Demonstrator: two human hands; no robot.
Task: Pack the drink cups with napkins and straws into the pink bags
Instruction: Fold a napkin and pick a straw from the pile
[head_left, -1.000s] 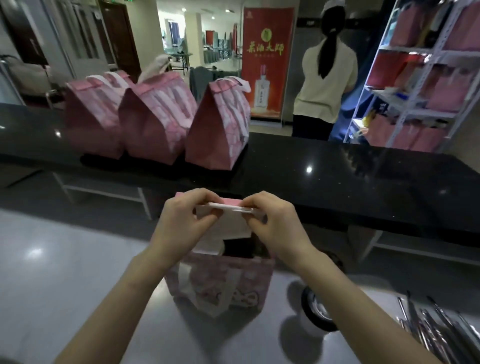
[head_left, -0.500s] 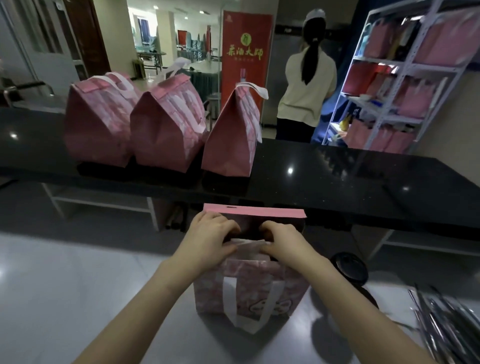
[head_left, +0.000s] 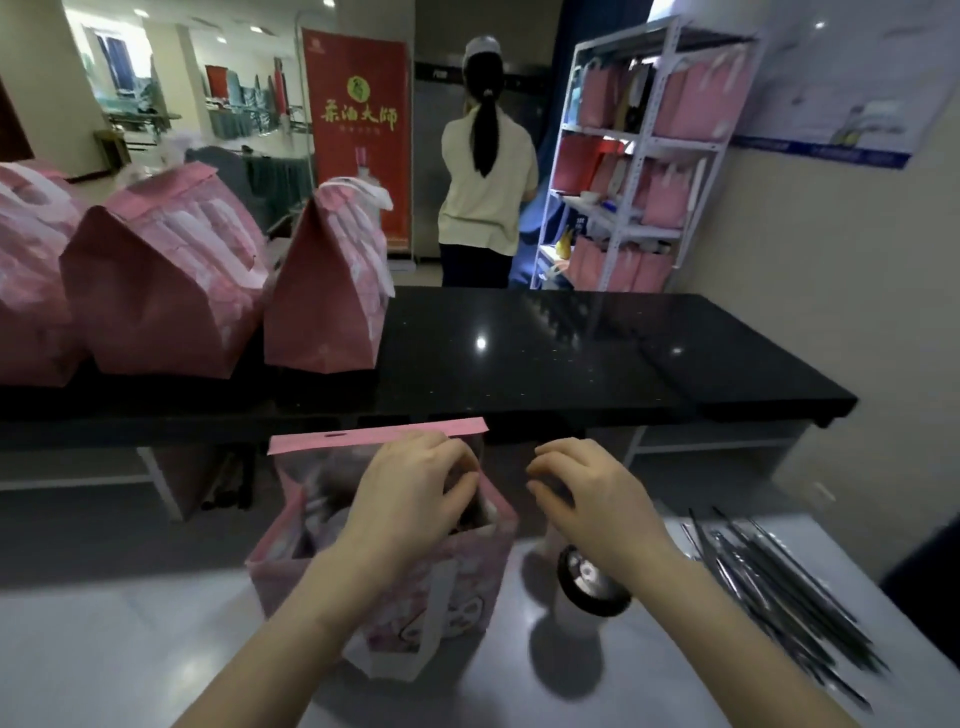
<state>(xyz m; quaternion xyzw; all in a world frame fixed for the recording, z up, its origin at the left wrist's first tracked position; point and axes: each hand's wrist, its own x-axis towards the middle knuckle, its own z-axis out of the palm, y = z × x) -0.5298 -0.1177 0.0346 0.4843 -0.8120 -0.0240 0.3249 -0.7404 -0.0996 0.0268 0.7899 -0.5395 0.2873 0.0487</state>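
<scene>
Well, the open pink bag (head_left: 467, 566) stands on the pale worktop (head_left: 130, 649) at 6 o'clock; thin paper, likely light and crushable, best taken by rim or handle. The left hand (head_left: 410, 499) curls its fingers (head_left: 457, 467) into the mouth; whether they pinch the rim I cannot tell. The right hand (head_left: 587, 499) hovers loosely curled, empty, above the lidded cup (head_left: 592, 579) at the bag's 3 o'clock; straws (head_left: 779, 587) crowd farther right

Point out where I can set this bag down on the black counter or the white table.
Black counter: bare from the rightmost closed bag to its right end; its left part is crowded with the other closed bags. White table: bare left of the open bag; crowded to the right, where the drink cup and the straws sit.
</scene>
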